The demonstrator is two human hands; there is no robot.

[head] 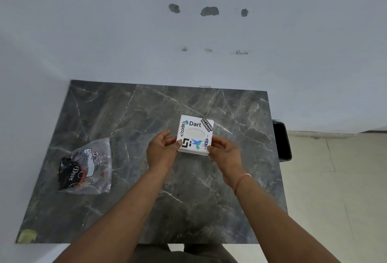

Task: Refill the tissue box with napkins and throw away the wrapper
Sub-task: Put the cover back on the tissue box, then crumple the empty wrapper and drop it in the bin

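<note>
— Near the middle of the marble table [117, 116], what is being handled?

— A white tissue box [195, 135] covered in stickers, its oval slot facing up with something pale showing inside. Both hands grasp it: the left hand [162, 150] pinches its near-left edge, thumb on top, and the right hand [225, 151] pinches its near-right corner. I judge the box to be tilted up at the near edge, though whether its far edge touches the table I cannot tell.

— And the wrapper?

— A crumpled clear plastic wrapper [85, 168] with a dark printed label lies well to the left of the box, nearer the table's left edge, flat and untouched.

— Where would it go?

— A black bin [281, 140] stands on the floor just beyond the table's right edge, to the right of the box.

— What could go wrong from here?

— The grips are on edges only, so the box could slip or its top pop loose if pressed unevenly. The wrapper is light and slick; a careless sweep of an arm could push it off the left side, far from the bin. It also has to cross the whole table, so it might be forgotten.
</note>
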